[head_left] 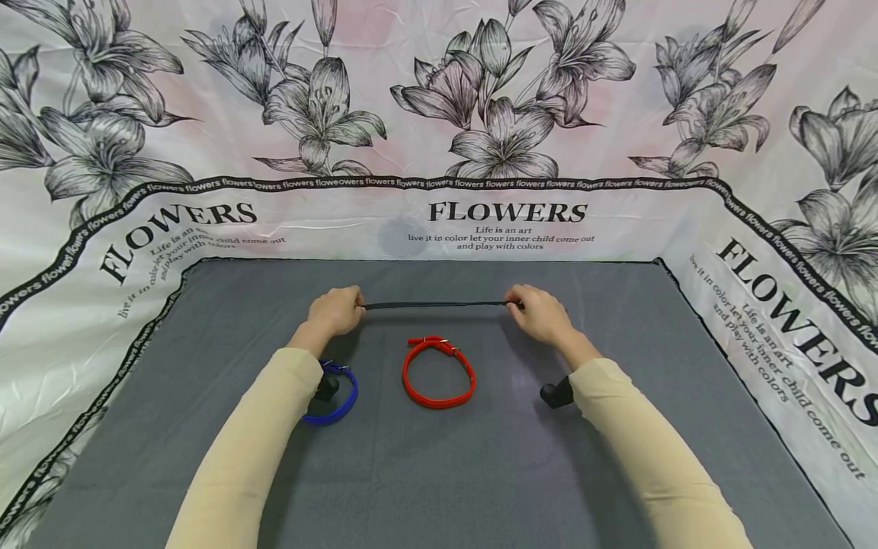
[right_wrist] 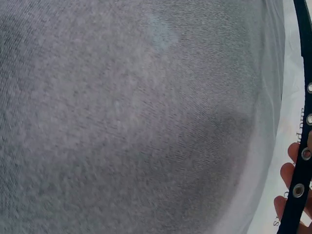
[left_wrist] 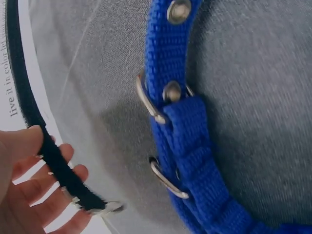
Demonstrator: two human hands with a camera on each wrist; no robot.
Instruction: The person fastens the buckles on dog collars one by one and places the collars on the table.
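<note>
A black pet collar is stretched out straight between both hands toward the back of the grey cloth. My left hand pinches its buckle end, thumb on top and fingers beneath; the metal buckle shows past the fingers in the left wrist view. My right hand grips the other end, where metal eyelets run along the strap. Below the strap a red collar lies buckled in a loop. Partly hidden under my left wrist is a blue collar, its rivets and metal rings close up in the left wrist view.
Grey cloth covers the table. A white floral sheet printed with lettering rises behind it and along both sides. Dark wrist cameras stick out under the sleeves, the left one overlapping the blue collar.
</note>
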